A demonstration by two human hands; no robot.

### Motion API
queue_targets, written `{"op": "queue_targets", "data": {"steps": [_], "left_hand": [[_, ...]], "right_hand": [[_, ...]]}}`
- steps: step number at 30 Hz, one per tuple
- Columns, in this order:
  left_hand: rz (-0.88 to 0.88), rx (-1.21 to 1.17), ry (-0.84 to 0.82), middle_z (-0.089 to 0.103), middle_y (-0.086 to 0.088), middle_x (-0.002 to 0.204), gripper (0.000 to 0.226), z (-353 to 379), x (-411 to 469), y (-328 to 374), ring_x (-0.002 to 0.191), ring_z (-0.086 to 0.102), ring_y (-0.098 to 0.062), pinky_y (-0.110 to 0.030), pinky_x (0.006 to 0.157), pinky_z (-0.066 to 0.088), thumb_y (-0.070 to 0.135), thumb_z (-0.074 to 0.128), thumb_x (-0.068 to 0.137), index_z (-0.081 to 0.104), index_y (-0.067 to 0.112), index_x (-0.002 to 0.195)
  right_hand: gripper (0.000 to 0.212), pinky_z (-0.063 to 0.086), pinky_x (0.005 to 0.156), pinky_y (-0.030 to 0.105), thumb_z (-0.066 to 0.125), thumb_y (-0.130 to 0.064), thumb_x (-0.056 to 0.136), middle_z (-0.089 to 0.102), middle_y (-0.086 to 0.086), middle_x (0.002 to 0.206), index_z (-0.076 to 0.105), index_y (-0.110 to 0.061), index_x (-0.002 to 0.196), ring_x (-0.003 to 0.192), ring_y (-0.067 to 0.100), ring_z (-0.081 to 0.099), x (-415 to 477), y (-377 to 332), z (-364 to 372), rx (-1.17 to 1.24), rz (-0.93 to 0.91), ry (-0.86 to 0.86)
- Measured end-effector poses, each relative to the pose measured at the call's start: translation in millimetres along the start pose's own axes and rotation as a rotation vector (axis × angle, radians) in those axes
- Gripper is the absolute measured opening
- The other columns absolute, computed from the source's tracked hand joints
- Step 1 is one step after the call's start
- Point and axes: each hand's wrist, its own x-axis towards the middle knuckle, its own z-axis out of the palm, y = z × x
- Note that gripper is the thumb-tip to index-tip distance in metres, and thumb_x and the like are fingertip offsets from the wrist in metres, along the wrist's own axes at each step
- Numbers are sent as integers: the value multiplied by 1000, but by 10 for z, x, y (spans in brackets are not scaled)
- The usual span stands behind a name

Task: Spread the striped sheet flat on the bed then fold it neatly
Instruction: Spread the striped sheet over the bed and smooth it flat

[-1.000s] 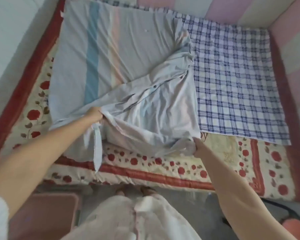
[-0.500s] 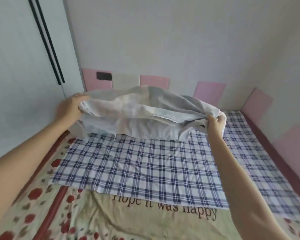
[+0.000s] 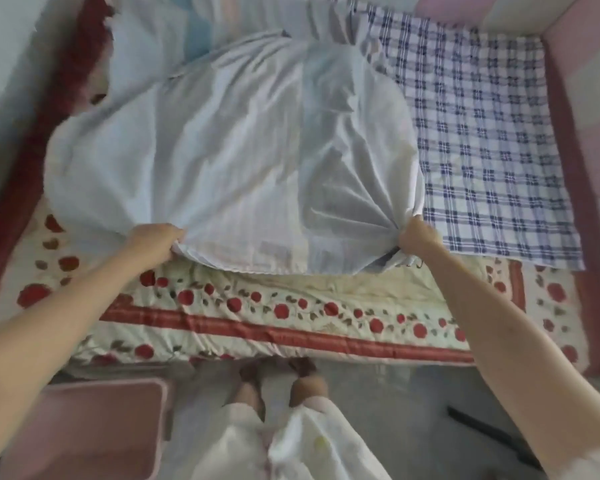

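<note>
Striped sheet [image 3: 229, 161] sits on the left and middle of the bed [image 3: 326, 336]. Its right edge overlaps the checked cloth [image 3: 482, 150]. It is not flat: the middle is puffed up in a rounded dome with soft ridges running away from us.

Fabric looks thin and pale, nearly white-blue. The stripes are faint on the dome; a blue band and a peach band show clearer at the far left end.

Our left hand [image 3: 155, 239] grips the near edge, fingers curled over the hem. Our right hand [image 3: 418, 237] is clenched on the near right corner, and the cloth there is gathered into tight pleats that fan out from the fist. Between the two hands the hem hangs in a shallow curve just above the quilt.

Quilt [image 3: 222, 303] is cream, padded and wrinkled, printed with red flowers and a red border stripe. The checked cloth is a flat weave in navy on white and lies smooth on the right half.

Pink padded panels [image 3: 582, 81] line the far and right walls. A pink rounded-corner box [image 3: 97, 427] stands on the floor at our left.
</note>
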Motion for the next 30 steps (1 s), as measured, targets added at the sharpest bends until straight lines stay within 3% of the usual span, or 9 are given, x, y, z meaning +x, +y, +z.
{"op": "queue_targets", "data": {"steps": [2,7,11,14,19,22,25,27,30], "left_hand": [[14,119,-93,44,5,72,26,397,-19,33,64,47,-18,-27,50,29,-4,52,80,45,20,77],[-7,298,-259,53,7,89,32,1439,-62,-83,83,56,-14,-23,68,39,-3,46,85,59,22,100],[-97,354,-332,61,0,93,23,2139,-202,-157,87,60,-17,-27,73,48,2,50,84,65,13,98],[-160,426,-352,64,2,101,29,2357,-206,-77,96,62,-17,-22,74,48,3,52,86,66,15,107],[-379,476,-393,63,2,110,28,2703,-125,209,106,57,-18,-28,89,44,11,51,90,63,19,114],[-508,321,-427,53,-5,129,39,2962,-74,359,121,46,-25,-34,100,37,17,48,90,54,17,128],[-598,104,-491,34,-10,146,52,3201,10,863,133,32,-27,-35,108,27,22,44,92,35,10,142],[-625,33,-382,31,-12,142,55,3283,-18,1290,129,32,-28,-36,102,30,24,49,90,33,7,140],[-435,-98,-39,41,-20,127,57,3545,-48,2032,115,40,-35,-43,96,33,22,66,77,44,-2,124]], "right_hand": [[56,43,92,43,49,-15,92,48,23,132,27,3,140,120,38,50,-18,48,411,-73,-12,-23],[62,44,89,44,48,-8,93,36,24,141,16,1,145,120,41,49,-73,206,1504,-119,-25,-100],[69,50,76,38,55,1,88,27,27,143,16,-3,145,109,42,54,-102,376,2188,-94,15,-155],[77,46,65,36,50,3,89,10,25,153,5,-11,150,102,40,56,-114,608,2437,-91,-17,-188],[85,46,61,35,52,10,83,17,16,147,6,-15,150,100,37,50,-93,993,2801,145,-51,-158],[92,53,75,41,51,12,78,15,10,144,3,-22,150,106,34,46,-132,1257,3026,336,-103,-122],[86,45,94,47,52,5,78,15,12,148,9,-16,149,123,37,37,-237,1589,3320,285,-114,-43],[83,43,95,49,53,4,79,17,15,149,11,-14,149,125,39,38,-340,1828,3547,223,-14,-150],[70,40,99,39,52,-1,88,27,12,148,18,-13,148,130,30,37,-475,2222,3752,487,308,-329]]}}
